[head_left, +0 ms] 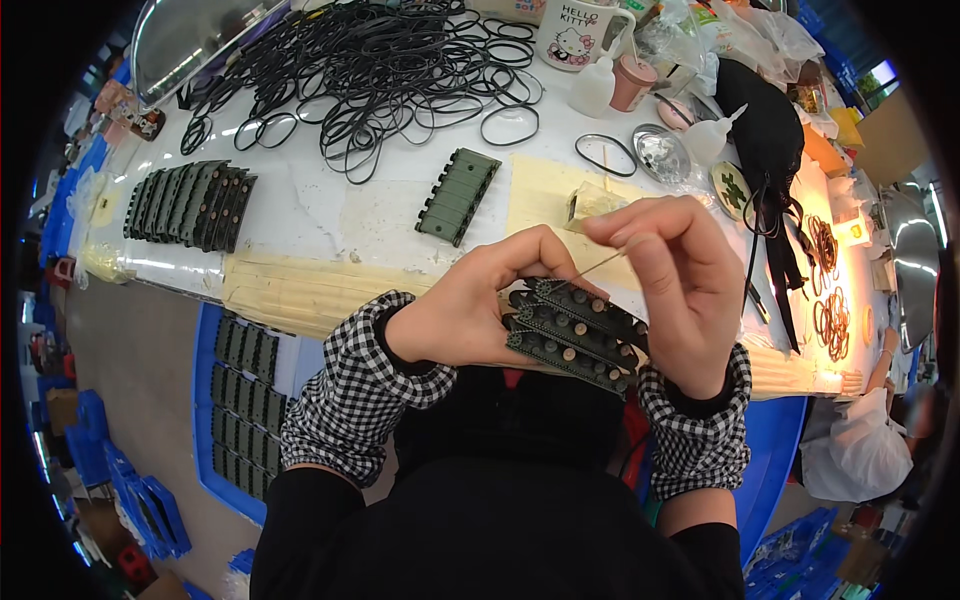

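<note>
My left hand (465, 312) is closed around a small stack of dark green moulded parts (572, 338), which look like toy tank hulls with round wheels along their sides. Between the thumb and fingers of my right hand (692, 290) is a thin stick-like tool (600, 264). Its tip points down toward the far edge of the stack, and I cannot tell whether it touches. Beyond my hands, a single green part (458, 197) lies flat on the table. A row of similar parts (188, 206) stands at the left.
A heap of black rubber bands (370, 75) covers the table's back. A mug (580, 38), a squeeze bottle (592, 88) and a round metal dish (660, 153) stand at back right. A black bag (757, 125) lies at right. Below left, a blue tray (206, 440) holds several green parts.
</note>
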The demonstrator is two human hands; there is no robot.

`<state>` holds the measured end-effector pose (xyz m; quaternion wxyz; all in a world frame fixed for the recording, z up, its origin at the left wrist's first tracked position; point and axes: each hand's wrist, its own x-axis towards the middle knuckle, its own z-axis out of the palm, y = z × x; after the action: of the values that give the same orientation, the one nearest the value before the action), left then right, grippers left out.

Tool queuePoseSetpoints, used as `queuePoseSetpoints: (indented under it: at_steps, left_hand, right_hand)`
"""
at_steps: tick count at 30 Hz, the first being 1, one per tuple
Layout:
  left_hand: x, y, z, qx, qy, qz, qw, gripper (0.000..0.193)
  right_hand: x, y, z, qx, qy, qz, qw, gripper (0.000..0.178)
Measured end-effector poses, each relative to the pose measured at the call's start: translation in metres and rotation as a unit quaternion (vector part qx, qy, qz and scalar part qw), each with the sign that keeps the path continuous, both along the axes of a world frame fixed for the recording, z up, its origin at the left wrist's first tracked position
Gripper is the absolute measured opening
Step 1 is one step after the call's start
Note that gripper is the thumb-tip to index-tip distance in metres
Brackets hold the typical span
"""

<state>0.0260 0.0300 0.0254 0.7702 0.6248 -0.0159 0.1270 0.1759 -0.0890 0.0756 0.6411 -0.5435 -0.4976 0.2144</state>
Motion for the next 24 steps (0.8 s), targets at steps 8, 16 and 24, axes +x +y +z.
queuePoseSetpoints:
  at_steps: [8,16,24]
  left_hand:
    - [0.004,0.0,-0.001,0.048,-0.017,0.005,0.999,0.049]
    - [0.002,-0.002,-0.001,0.007,0.008,0.014,1.0,0.049]
    - [0.002,0.0,-0.003,0.066,-0.012,0.05,0.997,0.05]
  right_hand:
    - [0.048,0.01,-0.018,0.018,-0.452,-0.262,0.853,0.008]
    - [0.026,-0.005,0.002,0.06,-0.252,-0.189,0.947,0.005]
    - [-0.001,-0.006,0.008,-0.027,-0.162,0.109,0.98,0.009]
